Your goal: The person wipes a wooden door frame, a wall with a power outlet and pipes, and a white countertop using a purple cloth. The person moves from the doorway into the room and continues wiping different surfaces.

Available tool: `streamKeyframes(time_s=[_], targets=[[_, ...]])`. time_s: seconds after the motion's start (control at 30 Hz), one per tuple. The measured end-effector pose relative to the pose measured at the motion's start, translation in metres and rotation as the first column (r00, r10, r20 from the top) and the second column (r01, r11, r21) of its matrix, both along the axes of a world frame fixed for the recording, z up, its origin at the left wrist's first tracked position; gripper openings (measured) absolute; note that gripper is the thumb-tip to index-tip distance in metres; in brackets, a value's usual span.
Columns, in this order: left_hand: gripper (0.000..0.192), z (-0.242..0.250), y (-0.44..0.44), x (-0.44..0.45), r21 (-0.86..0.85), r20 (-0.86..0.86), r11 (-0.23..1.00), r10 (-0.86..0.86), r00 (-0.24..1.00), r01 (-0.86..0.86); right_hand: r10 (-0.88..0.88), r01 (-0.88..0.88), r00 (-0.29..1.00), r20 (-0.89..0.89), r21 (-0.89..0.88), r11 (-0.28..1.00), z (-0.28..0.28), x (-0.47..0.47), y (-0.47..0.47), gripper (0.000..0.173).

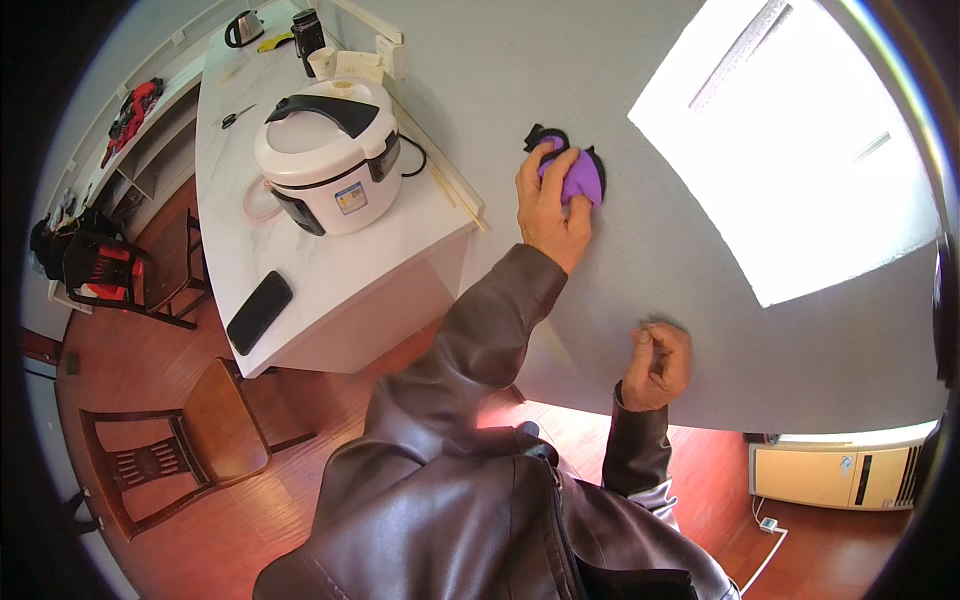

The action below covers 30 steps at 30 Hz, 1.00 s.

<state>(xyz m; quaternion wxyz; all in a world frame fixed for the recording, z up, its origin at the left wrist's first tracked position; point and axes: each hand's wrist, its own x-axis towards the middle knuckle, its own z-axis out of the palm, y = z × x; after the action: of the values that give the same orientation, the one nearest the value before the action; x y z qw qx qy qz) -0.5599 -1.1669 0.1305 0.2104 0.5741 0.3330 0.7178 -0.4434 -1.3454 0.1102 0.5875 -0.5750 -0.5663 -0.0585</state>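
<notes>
My left hand (556,206) grips a purple and black soft item (581,178) and presses it to a broad grey flat surface (480,97). Black pointed corners stick out beyond my fingers, and part of the item is covered by them. Lower and to the right, my right hand (658,367) is curled close to the same surface, thumb tip against the bent fingers. I see nothing held in it.
A white rice cooker (330,161) stands on a marble-patterned counter (360,262) to the left, with a black phone (259,312), scissors (237,116), a paper cup (322,63) and a black bottle (307,37). Wooden chairs (225,427) stand beyond. A bright white panel (810,172) lies right.
</notes>
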Motion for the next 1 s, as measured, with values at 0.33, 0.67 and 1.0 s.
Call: streamKeyframes(time_s=[0.33, 0.67, 1.0], targets=[[0.052, -0.023, -0.027, 0.007, 0.083, -0.120, 0.995, -0.037, 0.992, 0.047, -0.079, 0.073, 0.987, 0.139, 0.047, 0.996, 0.002, -0.005, 0.005, 0.013], [0.049, -0.138, 0.000, -0.003, -0.471, 0.043, 0.882, 0.016, 0.999, 0.007, -0.003, -0.010, 0.962, 0.274, 0.045, 0.999, 0.008, -0.003, 0.007, 0.017], [0.046, -0.161, 0.054, -0.006, -0.332, 0.051, 0.928, 0.198, 0.979, -0.171, 0.192, -0.183, 0.972, 0.136, -0.078, 0.980, 0.014, 0.007, -0.007, 0.017]])
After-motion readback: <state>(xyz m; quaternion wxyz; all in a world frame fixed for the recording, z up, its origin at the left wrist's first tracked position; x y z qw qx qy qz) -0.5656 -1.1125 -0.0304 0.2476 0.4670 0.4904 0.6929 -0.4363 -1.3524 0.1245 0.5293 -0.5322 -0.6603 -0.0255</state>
